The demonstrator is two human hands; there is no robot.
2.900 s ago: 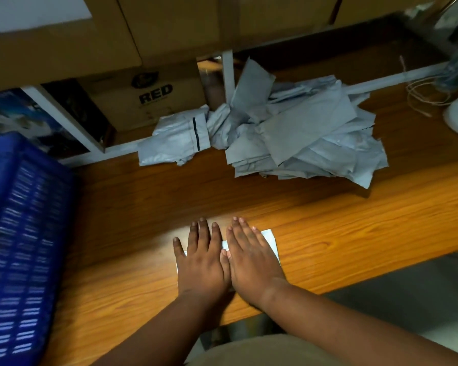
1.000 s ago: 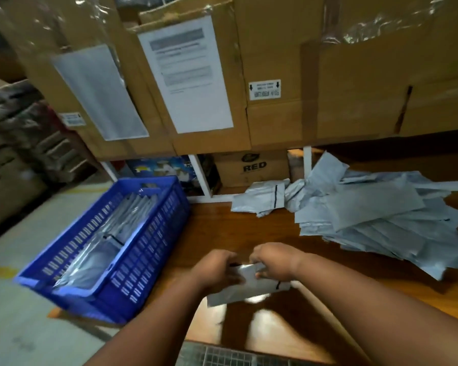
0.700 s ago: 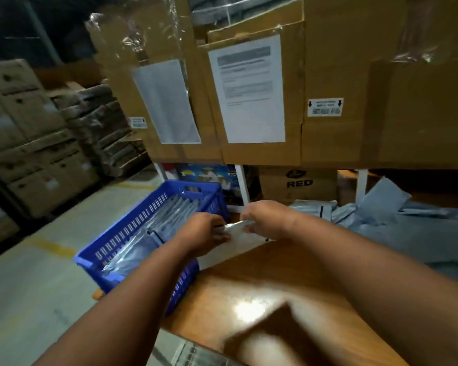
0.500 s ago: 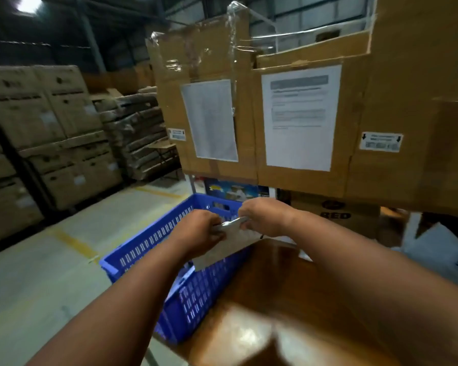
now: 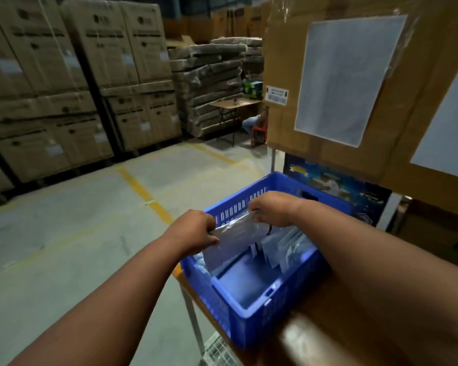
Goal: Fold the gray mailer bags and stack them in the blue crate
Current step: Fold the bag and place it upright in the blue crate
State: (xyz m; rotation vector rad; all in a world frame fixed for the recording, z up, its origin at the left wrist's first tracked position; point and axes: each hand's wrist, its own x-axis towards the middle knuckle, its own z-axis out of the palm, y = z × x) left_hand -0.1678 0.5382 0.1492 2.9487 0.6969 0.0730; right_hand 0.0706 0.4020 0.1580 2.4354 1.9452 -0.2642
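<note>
Both hands hold one folded gray mailer bag (image 5: 232, 240) upright over the blue crate (image 5: 251, 310). My left hand (image 5: 196, 232) pinches its top left corner and my right hand (image 5: 271, 211) pinches its top right corner. The bag's lower edge dips inside the crate, at the left end of a row of folded gray mailer bags (image 5: 284, 247) standing on edge there. The near part of the crate floor is bare blue. The loose pile of unfolded bags is out of view.
The crate sits at the left end of a wooden table (image 5: 325, 336). Large cardboard boxes with taped white sheets (image 5: 349, 75) rise right behind it. Left of the table lies concrete floor (image 5: 77, 233) with yellow lines and stacked cartons (image 5: 64, 83) beyond.
Both hands lifted the folded bag off the table and carried it left over the crate. The view swung left, so the loose pile left the frame.
</note>
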